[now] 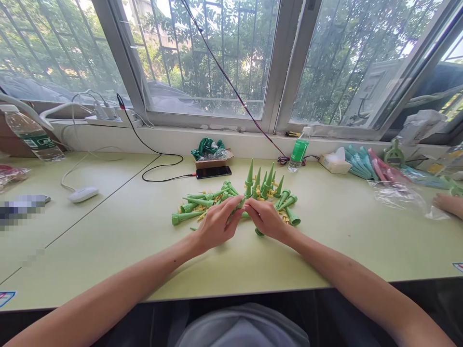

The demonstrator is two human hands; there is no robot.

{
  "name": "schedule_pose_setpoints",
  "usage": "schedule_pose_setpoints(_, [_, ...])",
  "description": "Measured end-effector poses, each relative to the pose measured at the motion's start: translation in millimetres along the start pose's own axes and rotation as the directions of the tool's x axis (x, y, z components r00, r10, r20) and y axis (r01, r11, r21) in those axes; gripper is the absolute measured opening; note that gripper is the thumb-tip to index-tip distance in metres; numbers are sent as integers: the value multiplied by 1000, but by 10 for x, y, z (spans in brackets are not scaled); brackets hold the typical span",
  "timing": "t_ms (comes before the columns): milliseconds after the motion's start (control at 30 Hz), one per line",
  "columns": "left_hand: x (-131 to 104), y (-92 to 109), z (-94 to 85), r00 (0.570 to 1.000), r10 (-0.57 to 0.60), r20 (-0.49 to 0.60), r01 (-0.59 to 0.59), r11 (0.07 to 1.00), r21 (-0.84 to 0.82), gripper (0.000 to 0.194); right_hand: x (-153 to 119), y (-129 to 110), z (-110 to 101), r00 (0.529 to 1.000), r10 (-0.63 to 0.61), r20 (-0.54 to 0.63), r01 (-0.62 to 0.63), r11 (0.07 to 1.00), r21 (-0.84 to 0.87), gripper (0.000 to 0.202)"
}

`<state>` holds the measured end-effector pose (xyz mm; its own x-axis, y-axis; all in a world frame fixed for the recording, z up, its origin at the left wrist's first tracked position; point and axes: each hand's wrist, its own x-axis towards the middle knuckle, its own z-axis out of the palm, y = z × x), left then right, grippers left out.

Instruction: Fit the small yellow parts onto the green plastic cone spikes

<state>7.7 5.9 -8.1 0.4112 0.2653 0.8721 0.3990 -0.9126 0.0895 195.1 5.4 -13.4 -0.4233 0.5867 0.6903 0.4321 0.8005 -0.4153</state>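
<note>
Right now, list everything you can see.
Cone spikes: many, green, centre, some upright.
Small fittings: several, yellow, among them.
Smartphone: one, black, behind spikes.
Cardboard box: one, brown, behind smartphone.
Bottles: two, clear, far left and back right.
Tissue pack: one, pale, back right.
Corded mouse: one, white, left.
Cables: several, mixed colours, back.
Plastic packs: several, teal and pink, far right.
Table: one, pale green, beneath.
Window frames: several, grey, behind.
Another person's hand: one, right edge.
Left hand: one, centre, pinching a spike.
Right hand: one, centre, grip hidden.
</note>
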Motion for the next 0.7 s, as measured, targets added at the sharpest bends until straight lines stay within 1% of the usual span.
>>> schedule_pose_setpoints(267, [-23, -11, 8, 999, -49, 19, 49, 999, -1, 32, -15, 16, 4, 999, 40, 13, -41, 999, 12, 32])
schedule_pose_setpoints(700, [-11, 11, 6, 994, -106, 23, 106, 994, 3, 26, -13, 5, -4, 998, 50, 29, -51, 998, 38, 32])
